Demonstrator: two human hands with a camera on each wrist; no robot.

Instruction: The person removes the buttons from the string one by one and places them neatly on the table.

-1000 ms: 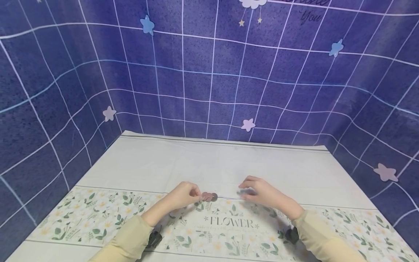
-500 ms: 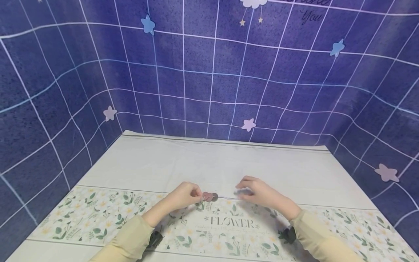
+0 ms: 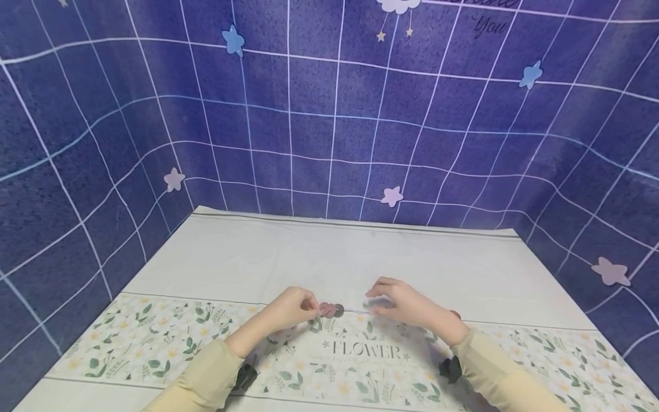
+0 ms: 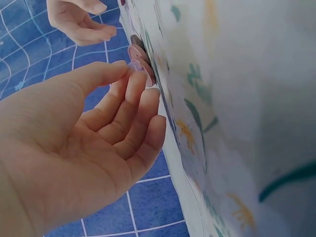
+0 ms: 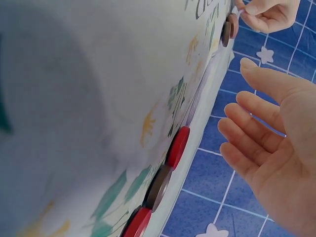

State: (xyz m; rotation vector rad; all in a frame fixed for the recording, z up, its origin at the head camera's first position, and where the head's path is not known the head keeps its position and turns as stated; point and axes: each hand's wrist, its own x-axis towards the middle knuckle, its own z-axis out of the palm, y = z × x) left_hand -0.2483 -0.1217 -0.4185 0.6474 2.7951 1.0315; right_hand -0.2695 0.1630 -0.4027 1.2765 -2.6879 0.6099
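My left hand pinches a small translucent, pale purple piece between thumb and fingertips. It lies against a short row of overlapping flat round discs that look like large buttons, pinkish-brown with a darker one at the right end. In the left wrist view these buttons lie just beyond my fingertips. From the dark button a thin pale purple line runs toward my right hand. That hand hovers over the table with loosely curved fingers and nothing between them, apart from the buttons.
Beside my right forearm lie more discs in a row: a red disc, a brown disc and another red disc. The white cloth has a flower-printed band. A blue gridded curtain surrounds the table's back and sides.
My right hand has shifted slightly left, toward the buttons, and a bit of red disc now shows behind its wrist. My left hand keeps its pinch in nearly the same place.
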